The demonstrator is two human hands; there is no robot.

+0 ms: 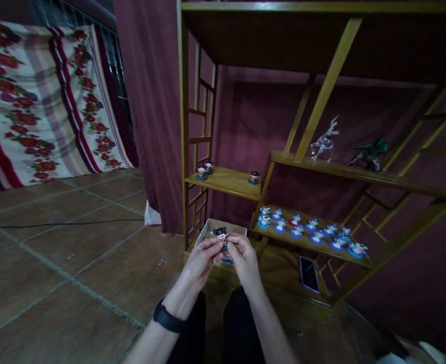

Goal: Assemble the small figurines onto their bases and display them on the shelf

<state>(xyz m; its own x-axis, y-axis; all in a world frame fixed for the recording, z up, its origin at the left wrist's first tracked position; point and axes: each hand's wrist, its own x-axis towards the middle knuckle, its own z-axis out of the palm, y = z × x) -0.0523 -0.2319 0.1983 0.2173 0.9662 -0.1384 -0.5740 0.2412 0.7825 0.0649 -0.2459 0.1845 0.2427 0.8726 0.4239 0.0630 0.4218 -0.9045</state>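
Black-haired figurine (221, 235), head up, long axis near upright, face showing, left hand (202, 259) and right hand (244, 257) pinching it

Open room mid-board on the left shelf (228, 182), two black-haired figurines (201, 173) at its left end, a third figurine (254, 177) near the right edge, lattice panel (199, 139) bounding the left, figurine rows (316, 236) crowding the lower shelf (270, 233), left hand (202, 260) and right hand (245, 259) partly blocking the box (233, 227).
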